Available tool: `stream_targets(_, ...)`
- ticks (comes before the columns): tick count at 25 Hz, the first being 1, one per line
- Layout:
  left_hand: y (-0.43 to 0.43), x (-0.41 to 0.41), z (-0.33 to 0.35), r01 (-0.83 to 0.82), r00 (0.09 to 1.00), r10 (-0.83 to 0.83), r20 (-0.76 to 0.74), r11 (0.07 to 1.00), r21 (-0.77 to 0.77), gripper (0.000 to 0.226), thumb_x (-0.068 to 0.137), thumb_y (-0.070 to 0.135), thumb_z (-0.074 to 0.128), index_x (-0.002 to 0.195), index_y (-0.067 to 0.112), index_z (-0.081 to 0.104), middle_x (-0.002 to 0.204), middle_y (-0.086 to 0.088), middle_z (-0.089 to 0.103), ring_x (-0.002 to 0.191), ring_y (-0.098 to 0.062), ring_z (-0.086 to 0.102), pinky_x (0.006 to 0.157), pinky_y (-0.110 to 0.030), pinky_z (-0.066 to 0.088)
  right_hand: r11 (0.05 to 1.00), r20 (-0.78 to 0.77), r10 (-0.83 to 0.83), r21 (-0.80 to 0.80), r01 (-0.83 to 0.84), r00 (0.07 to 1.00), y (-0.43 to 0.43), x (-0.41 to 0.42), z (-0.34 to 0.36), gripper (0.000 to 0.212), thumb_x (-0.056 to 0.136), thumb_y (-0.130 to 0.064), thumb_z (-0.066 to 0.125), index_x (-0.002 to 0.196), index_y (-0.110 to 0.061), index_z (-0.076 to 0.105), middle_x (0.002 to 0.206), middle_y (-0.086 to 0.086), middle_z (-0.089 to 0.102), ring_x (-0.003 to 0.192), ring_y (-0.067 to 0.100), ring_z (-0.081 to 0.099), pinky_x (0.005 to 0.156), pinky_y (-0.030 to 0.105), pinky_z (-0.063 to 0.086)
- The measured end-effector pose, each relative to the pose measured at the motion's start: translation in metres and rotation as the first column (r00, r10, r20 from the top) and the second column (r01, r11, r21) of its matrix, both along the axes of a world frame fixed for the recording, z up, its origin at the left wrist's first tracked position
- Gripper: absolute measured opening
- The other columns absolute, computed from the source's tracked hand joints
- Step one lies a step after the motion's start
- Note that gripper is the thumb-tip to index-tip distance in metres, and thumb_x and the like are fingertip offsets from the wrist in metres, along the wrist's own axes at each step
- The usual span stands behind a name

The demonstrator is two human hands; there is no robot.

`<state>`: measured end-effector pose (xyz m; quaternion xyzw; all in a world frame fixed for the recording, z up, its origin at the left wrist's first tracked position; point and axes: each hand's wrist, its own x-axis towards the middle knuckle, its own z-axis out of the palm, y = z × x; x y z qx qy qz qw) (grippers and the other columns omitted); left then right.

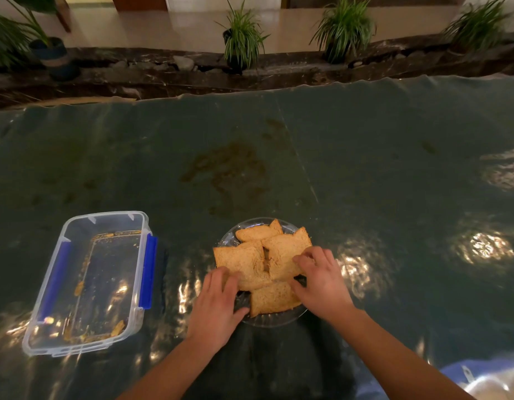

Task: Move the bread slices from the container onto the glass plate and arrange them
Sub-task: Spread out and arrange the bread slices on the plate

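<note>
Glossy dark sheeting is covering the table [278, 168], throwing back patches of light, and potted plants [241, 39] are lining a stone ledge behind it. On the left, the clear container [76, 336] with blue clips is sitting well apart from the plate, holding only crumbs and a few scraps. All the bread slices [264, 261] are lying on the glass plate [274, 321], overlapping and spilling past its rim on the left. The left hand [218, 307] is pressing fingertips on the near edge of the left slice, fingers spread flat rather than pinching; the right hand [319, 275] is resting curled fingers on the lower edge of the right slice, and whether it is pinching or only nudging cannot be told. Judging by the look, the slices are light, soft and crumbly, likely to tear or bend if lifted by one corner, so sliding them flat or taking them by the firmer crust edges seems wisest. The plate looks slippery on this sheeting and may shift under a sideways push.
</note>
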<state>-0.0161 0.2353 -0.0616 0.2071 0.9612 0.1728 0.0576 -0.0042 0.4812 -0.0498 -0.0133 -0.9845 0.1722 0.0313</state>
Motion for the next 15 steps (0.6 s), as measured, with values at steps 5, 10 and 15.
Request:
stream_targets(5, -0.0020, 0.0008, -0.0044, -0.036, 0.999, 0.035, 0.008, 0.999, 0.019, 0.080, 0.064, 0.045, 0.086, 0.131, 0.014, 0.054, 0.128, -0.009, 0.050, 0.121, -0.026, 0.050, 0.091, -0.039, 0.055, 0.996, 0.030, -0.078, -0.049, 0.079, 0.996, 0.0016, 0.0015, -0.0033, 0.051, 0.075, -0.033, 0.071, 0.120, -0.015, 0.057, 0.124, 0.006, 0.050, 0.114, 0.025, 0.044, 0.098, 0.040, 0.044)
stream_targets(10, -0.0027, -0.0001, -0.0055, -0.062, 0.998, 0.061, 0.018, 0.996, 0.065, 0.081, 0.063, 0.046, 0.086, 0.131, 0.014, 0.054, 0.130, -0.008, 0.050, 0.121, -0.025, 0.049, 0.093, -0.038, 0.052, 0.968, 0.122, -0.187, -0.145, 0.204, 0.975, 0.0030, -0.0067, -0.0054, 0.053, 0.083, -0.029, 0.067, 0.130, -0.010, 0.051, 0.137, 0.010, 0.050, 0.124, 0.030, 0.041, 0.104, 0.037, 0.035)
stream_targets(15, -0.0027, -0.0006, -0.0081, -0.063, 0.998, 0.062, 0.019, 0.995, 0.080, 0.082, 0.065, 0.047, 0.084, 0.134, 0.017, 0.050, 0.133, -0.005, 0.045, 0.124, -0.022, 0.044, 0.099, -0.035, 0.045, 0.967, 0.117, -0.178, -0.163, 0.196, 0.977, 0.0050, -0.0060, -0.0055, 0.053, 0.082, -0.028, 0.071, 0.129, -0.012, 0.053, 0.133, 0.007, 0.055, 0.121, 0.029, 0.045, 0.102, 0.037, 0.037)
